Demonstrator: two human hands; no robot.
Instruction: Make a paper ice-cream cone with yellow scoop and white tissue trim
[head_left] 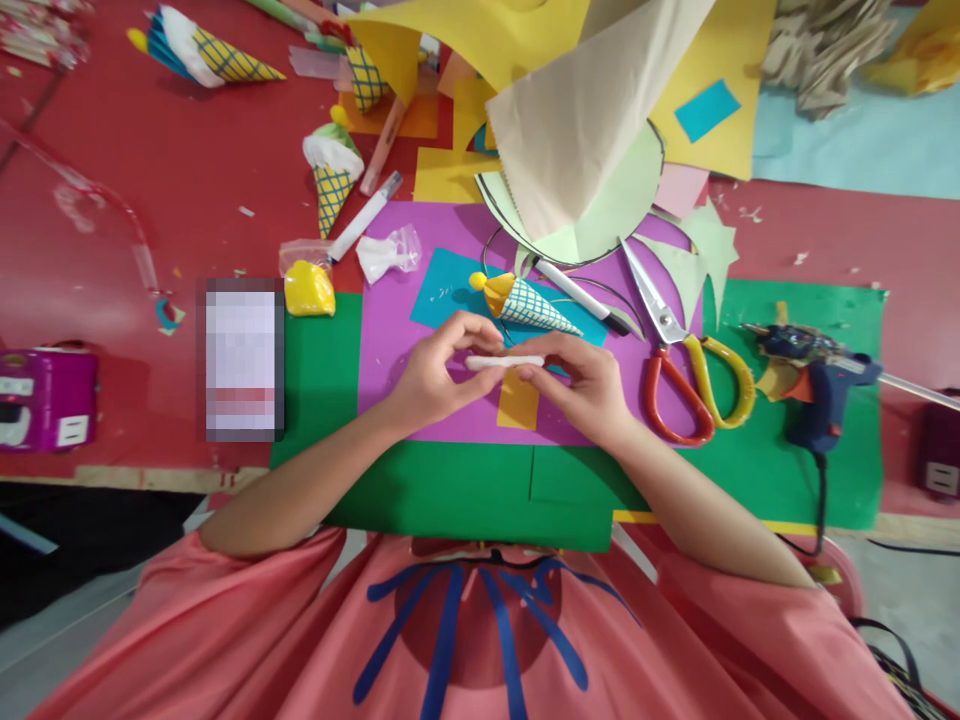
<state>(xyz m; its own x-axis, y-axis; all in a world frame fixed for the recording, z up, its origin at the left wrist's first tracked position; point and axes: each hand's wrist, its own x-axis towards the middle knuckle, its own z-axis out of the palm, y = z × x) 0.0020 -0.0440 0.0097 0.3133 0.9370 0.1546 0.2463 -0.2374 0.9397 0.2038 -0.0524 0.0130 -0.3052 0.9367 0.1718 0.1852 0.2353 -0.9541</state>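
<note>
Between both hands is a thin, flattened strip of white modelling clay (506, 362), held level. My left hand (450, 365) pinches its left end with thumb and fingers. My right hand (581, 375) is closed on its right end, thumb below and fingers above. Just beyond the fingers, a small paper ice cream cone (536, 305) with a blue grid and a yellow ball at its tip lies on blue paper (442, 285). Beneath the hands is a small orange paper piece (517, 405) on the purple sheet (420, 420).
Scissors (664, 325), a black-capped marker (581, 295) and a hot glue gun (825, 390) lie to the right. Leftward are yellow clay (309, 290), bagged white clay (388, 252), a blurred phone-like rectangle (244, 350) and finished cones (330, 175). A large beige paper cone (577, 140) stands behind.
</note>
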